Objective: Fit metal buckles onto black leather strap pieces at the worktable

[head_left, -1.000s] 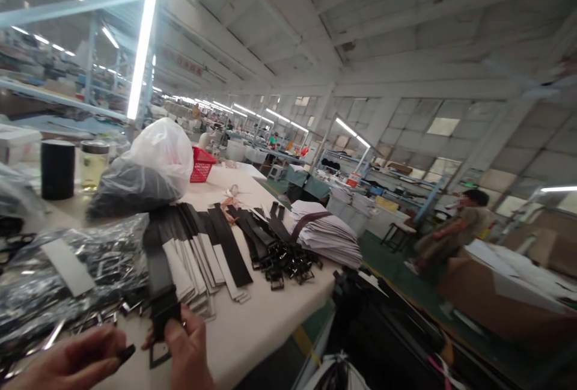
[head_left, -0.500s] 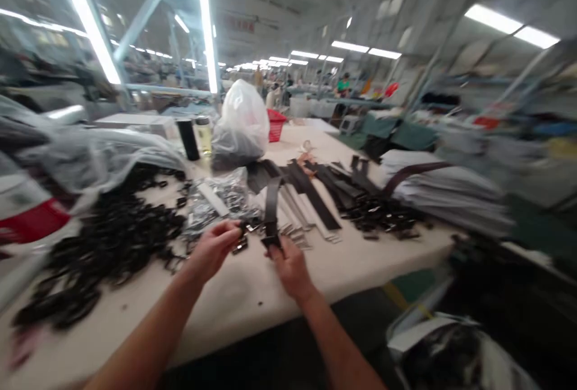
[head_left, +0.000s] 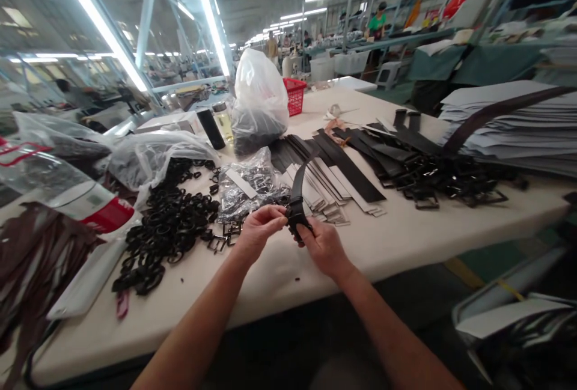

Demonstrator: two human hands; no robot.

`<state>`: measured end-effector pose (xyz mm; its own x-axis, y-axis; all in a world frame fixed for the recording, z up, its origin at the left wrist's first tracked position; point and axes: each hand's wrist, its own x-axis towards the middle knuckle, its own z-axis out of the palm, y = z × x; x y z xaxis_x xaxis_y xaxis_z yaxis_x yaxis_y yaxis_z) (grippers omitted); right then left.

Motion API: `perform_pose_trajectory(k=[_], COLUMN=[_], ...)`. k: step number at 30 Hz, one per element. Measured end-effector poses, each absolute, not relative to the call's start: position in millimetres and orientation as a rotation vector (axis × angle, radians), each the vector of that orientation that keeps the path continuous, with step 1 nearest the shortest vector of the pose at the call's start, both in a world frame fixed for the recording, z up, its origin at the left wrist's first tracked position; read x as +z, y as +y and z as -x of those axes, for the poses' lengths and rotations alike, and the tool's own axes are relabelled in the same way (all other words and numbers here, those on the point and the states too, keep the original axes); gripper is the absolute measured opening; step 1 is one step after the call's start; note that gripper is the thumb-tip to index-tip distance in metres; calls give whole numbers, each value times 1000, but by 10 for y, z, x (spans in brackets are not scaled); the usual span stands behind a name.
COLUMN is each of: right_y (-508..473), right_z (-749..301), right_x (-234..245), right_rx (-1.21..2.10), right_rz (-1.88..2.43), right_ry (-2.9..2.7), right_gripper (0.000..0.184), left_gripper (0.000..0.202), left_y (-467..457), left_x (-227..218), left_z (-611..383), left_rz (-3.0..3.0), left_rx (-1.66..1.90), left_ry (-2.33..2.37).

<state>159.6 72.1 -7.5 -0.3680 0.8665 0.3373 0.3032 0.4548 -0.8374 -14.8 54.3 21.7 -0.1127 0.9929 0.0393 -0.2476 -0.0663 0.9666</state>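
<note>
Black belt strap curves up from my right hand, which is closed around its near end with the thumb on top. My left hand meets it from the left, thumb and forefinger pinched on a dark buckle at the strap's end, mostly hidden by the fingers. Left of the hands lie several loose buckles and a heap of black belt loops. Just behind is a clear plastic bag of metal buckles with a white strip on it.
Dark straps with pale undersides lie behind my hands. Black straps with buckles and stacked grey sheets are on the right. A white bag, a red basket and a bottle stand farther back.
My hands have come together at the strap's end; the left had been apart from it, holding a small dark piece. The view has shifted, so the table looks nearer.
</note>
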Motion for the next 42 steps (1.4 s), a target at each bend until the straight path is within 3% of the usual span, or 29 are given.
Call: perform_pose_trajectory(k=[6,11,25,42], right_y=[704,704,758,743], right_z=[-1592,-1595,-1571,-1593], right_x=[-36,-35,-112,-47], right_rx=[955,1042,914,1104], right_rz=[999,977,982,874], right_ry=[-1960,-1970,-2078,-1933], right_gripper=[29,26,13,9], left_gripper=[21,36,10,14], left_y=[520,535,591,556], left_x=[228,165,51,18], left_z=[81,98,196,211], left_rz=[-1093,-1075,-1606,-1526], left_rx=[1454,1441,1262,1341], left_ry=[1076,1062,1270,1290])
